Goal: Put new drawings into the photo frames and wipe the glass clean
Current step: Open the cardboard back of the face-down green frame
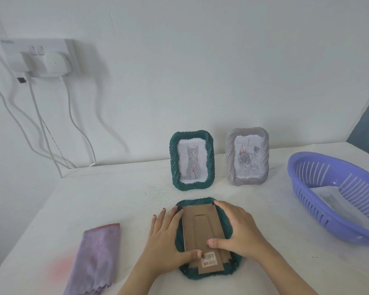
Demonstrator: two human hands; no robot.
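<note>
1. White wall with a socket [38, 58] and hanging cables at 10 o'clock backs a white table [115, 199].
2. At 12 o'clock two frames stand upright: a green frame [192, 160] holding a cat picture and, just beside it toward 1 o'clock, a grey frame [247, 156] with roses.
3. At 6 o'clock a third frame [228, 227] lies face down, its cardboard back [202, 231] showing.
4. Left hand [164, 237] lies open along the frame's left edge, thumb pressing the back near the barcode; right hand [237, 228] lies flat on the right edge, thumb on the cardboard. Neither is clenched.
5. Cloth [98, 258] sits at 8 o'clock, a purple basket [320, 209] at 3 o'clock.
6. Risk: uneven thumb pressure may skew the back or miss the corner tabs, which look small and unclear, leaving the drawing loose or creased.
</note>
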